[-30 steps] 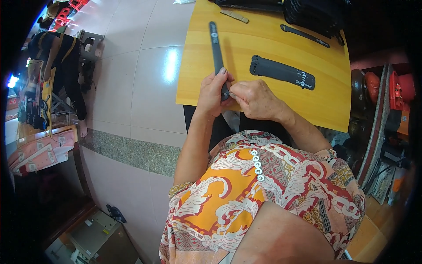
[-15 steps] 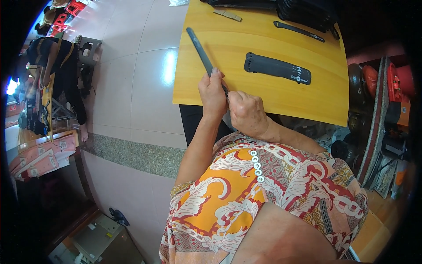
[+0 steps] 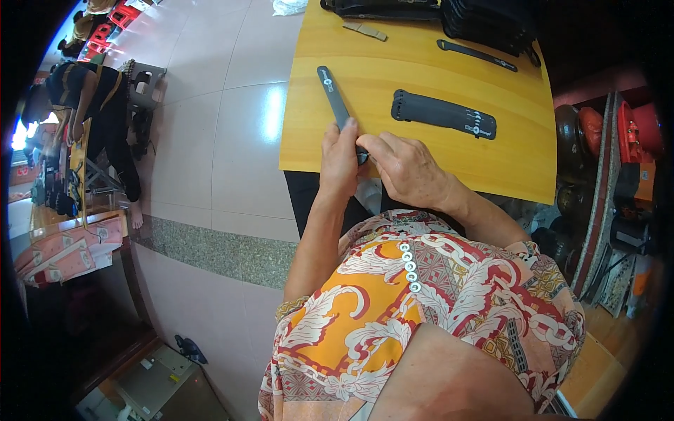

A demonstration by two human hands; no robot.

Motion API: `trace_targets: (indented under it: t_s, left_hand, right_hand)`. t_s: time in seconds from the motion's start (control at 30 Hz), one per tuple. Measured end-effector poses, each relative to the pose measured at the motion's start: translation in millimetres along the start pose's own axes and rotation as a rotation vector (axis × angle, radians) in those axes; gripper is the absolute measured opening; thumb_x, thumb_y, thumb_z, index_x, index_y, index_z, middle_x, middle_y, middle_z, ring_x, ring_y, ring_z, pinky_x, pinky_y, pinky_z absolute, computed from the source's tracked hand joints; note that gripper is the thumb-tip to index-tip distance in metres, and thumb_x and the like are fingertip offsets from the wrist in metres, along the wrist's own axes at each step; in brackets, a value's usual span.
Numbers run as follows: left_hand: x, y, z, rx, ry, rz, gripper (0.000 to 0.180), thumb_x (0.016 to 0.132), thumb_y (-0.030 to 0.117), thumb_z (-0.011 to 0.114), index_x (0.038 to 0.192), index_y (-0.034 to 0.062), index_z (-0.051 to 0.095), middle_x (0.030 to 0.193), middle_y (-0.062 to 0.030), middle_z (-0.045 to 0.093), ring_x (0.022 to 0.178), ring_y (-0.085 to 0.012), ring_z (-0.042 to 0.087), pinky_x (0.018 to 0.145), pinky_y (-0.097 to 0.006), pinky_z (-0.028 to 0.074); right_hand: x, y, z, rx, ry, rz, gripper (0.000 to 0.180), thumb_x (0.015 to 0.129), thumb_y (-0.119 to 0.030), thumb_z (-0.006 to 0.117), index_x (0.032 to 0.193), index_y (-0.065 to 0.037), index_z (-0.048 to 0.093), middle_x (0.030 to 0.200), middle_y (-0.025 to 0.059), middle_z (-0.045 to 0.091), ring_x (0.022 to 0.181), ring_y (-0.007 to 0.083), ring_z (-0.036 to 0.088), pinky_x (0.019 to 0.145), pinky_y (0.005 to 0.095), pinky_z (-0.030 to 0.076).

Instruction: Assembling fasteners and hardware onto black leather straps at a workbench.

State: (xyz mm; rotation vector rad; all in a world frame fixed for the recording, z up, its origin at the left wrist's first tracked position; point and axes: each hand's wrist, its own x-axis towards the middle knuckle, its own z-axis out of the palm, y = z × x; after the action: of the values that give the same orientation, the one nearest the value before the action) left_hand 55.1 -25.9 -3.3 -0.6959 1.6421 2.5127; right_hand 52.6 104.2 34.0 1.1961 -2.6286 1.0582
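My left hand [image 3: 340, 161] is closed round a dark grey strap [image 3: 333, 95], with the thumb on top. The strap's long rounded end points away over the table's near left corner, and pale print shows on it. A short dark end [image 3: 362, 156] comes out beside the left fingers. There my right hand [image 3: 411, 170] is closed with thumb and finger pinching at this end; the exact grip is partly hidden. Past the hands, a flat bundle of similar dark straps [image 3: 439, 114] lies on the table. Farther back is a single dark strap [image 3: 477, 55].
The yellow table [image 3: 358, 59] carries a tan strip [image 3: 365, 31] and a tall pile of dark straps [image 3: 488, 24] at its far edge. Shelves with red things [image 3: 632, 133] stand at the right. On the left, another person [image 3: 84, 105] bends over a small bench.
The strap has turned so its printed face shows, and its far end has come nearer. My right hand has rolled from a fist to a pinch with its back up.
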Motion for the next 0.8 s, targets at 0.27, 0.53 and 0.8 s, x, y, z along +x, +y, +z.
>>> trace_targets:
  t_s: [0.27, 0.53, 0.8]
  left_hand:
    - [-23.9, -8.8, -42.2, 0.147, -0.257, 0.435, 0.036, 0.083, 0.009, 0.056, 0.117, -0.0014, 0.048, 0.098, -0.0071, 0.054, 0.075, -0.0123, 0.052, 0.065, -0.024, 0.045]
    - [-28.1, -6.4, -42.2, 0.650, -0.101, 0.692, 0.027, 0.080, 0.005, 0.064, 0.103, -0.0034, 0.055, 0.086, -0.0119, 0.060, 0.070, -0.0145, 0.059, 0.060, -0.024, 0.047]
    - [-31.5, -11.6, -35.1, 0.702, 0.055, 0.759, 0.020, 0.080, 0.002, 0.054, 0.099, -0.0035, 0.055, 0.074, -0.0154, 0.060, 0.060, -0.0196, 0.060, 0.056, -0.029, 0.048]
  right_hand:
    - [12.9, 3.3, 13.2, 0.426, -0.031, 0.266, 0.018, 0.083, 0.001, 0.047, 0.100, 0.003, 0.053, 0.087, 0.0161, 0.060, 0.079, 0.0255, 0.060, 0.068, 0.0313, 0.047]
    - [28.9, 10.6, 21.4, 0.569, -0.149, 0.463, 0.019, 0.085, -0.007, 0.044, 0.089, 0.005, 0.059, 0.078, 0.0088, 0.061, 0.073, 0.0113, 0.055, 0.065, 0.0256, 0.045]
    - [37.3, 7.6, 26.1, 0.667, -0.164, 0.511, 0.016, 0.075, -0.004, 0.045, 0.078, 0.004, 0.059, 0.063, 0.0032, 0.055, 0.057, 0.0068, 0.049, 0.050, 0.0231, 0.040]
